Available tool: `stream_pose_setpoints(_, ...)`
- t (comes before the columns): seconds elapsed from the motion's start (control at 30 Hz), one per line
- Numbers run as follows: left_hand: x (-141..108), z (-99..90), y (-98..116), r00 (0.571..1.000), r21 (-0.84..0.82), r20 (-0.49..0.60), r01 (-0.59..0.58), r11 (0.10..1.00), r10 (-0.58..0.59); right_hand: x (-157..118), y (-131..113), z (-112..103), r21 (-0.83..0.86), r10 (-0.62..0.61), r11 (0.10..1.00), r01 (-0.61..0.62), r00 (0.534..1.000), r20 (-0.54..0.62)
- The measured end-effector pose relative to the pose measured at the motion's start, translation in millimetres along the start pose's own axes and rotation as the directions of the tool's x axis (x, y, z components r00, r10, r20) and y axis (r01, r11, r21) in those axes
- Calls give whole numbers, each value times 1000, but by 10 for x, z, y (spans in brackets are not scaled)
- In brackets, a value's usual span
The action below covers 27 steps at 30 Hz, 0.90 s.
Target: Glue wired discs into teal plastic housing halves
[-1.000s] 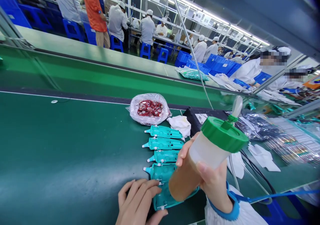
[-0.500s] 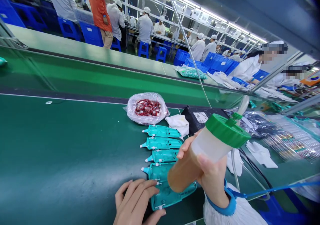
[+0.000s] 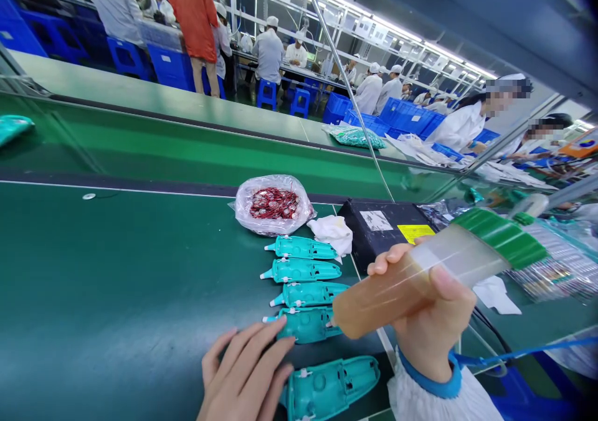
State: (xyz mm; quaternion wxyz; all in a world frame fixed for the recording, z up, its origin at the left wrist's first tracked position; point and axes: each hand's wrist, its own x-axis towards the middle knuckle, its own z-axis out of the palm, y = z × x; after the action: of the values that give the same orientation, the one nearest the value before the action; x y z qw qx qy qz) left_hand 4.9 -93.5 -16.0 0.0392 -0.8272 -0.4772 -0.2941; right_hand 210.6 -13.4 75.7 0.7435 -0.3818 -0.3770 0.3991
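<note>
My right hand (image 3: 439, 321) is wrapped around a translucent dispensing syringe barrel (image 3: 406, 290) with a green screw cap and brownish contents. The barrel leans, cap end to the upper right; its lower tip is not visible. Several teal plastic shell halves (image 3: 303, 270) with pale tips lie in a row on the green table. Just left of the barrel's lower end is the front shell of the row (image 3: 306, 325). A separate teal shell half (image 3: 331, 387) lies closer to me. My left hand (image 3: 247, 371) is open, fingers spread, beside these two shells.
Behind the row sit a clear plastic bag (image 3: 271, 227) of red-wired discs, a crumpled white cloth (image 3: 332, 234) and a black box (image 3: 374, 212). Bagged parts (image 3: 555, 271) lie at the right. A slanting metal rod (image 3: 348, 91) crosses the view. Co-workers sit across the belt.
The nearest shell half has come toward me, apart from the row. My right hand has moved right with the barrel, now more level. My left hand has drawn slightly left.
</note>
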Motion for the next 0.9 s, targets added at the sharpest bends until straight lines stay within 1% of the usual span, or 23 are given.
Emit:
stream_pose_setpoints(0.07, 87, -22, -56, 999, 31, 17, -44, 999, 44, -11, 45, 6, -13, -32, 999, 32, 999, -12)
stream_pose_setpoints(0.17, 139, 27, -90, 994, 47, 73, -81, 996, 78, -47, 120, 33, -29, -71, 997, 72, 997, 35)
stream_pose_setpoints(0.23, 101, 93, -88, 993, 24, 100, -58, 998, 56, -65, 159, 49, -26, -86, 996, 87, 994, 66)
stream_pose_setpoints(0.3, 39, 152, -85, 994, -18, 109, -1, 1000, 3, -75, 185, 57, -22, -91, 995, 93, 992, 88)
stream_pose_setpoints(0.37, -4, 177, -85, 993, -70, 115, 32, 997, -24, -79, 204, 55, -26, -93, 995, 96, 990, 103)
stream_pose_setpoints(0.47, 15, 155, -87, 993, -113, 117, 32, 993, -18, -81, 225, 44, -37, -94, 994, 99, 989, 118)
stream_pose_setpoints(0.57, 86, 117, -79, 996, -90, 88, 35, 995, -27, -84, 236, 38, -48, -97, 993, 104, 988, 123)
stream_pose_setpoints(0.67, 128, 110, -66, 996, -90, 90, 35, 995, -27, -84, 234, 44, -53, -97, 993, 104, 988, 119)
stream_pose_setpoints(0.9, 106, 106, -66, 994, -120, 98, 51, 991, -39, -72, 239, 45, -74, -91, 992, 104, 983, 157)
